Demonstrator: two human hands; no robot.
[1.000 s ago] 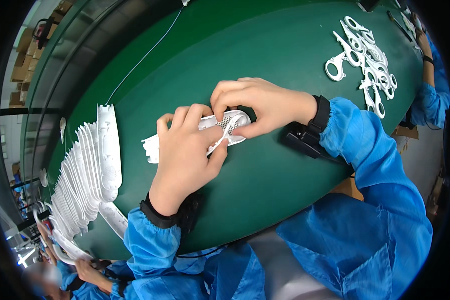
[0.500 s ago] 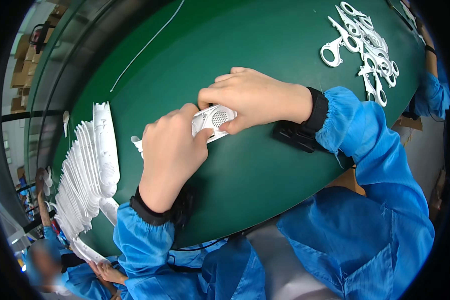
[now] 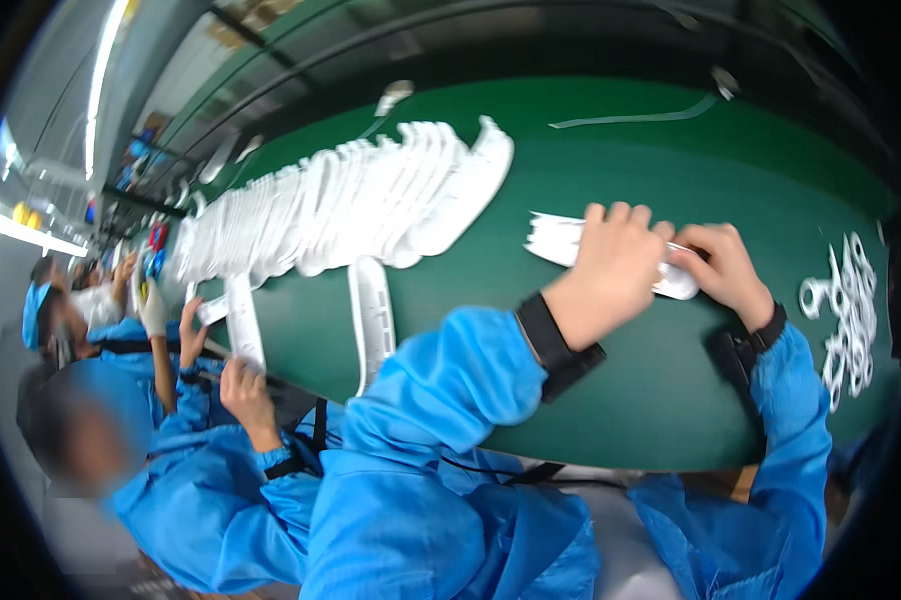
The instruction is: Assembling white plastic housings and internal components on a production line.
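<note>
Both my hands hold a small white plastic part [image 3: 675, 283] over the green table [image 3: 630, 400]. My left hand [image 3: 610, 270] covers most of it from above, fingers curled over a flat white piece [image 3: 555, 240] that sticks out to the left. My right hand [image 3: 725, 270] grips the part's right end. Both forearms wear blue sleeves with black wristbands.
A long fanned row of white plastic pieces [image 3: 350, 205] lies across the table's left. A pile of white ring-shaped parts [image 3: 850, 310] sits at the right edge. A single white strip [image 3: 372, 315] lies near the front. Co-workers in blue [image 3: 190, 440] handle parts at the left.
The view has swung strongly to the left, so my hands now sit at the right and the co-workers show. My hands stay closed on the same white part.
</note>
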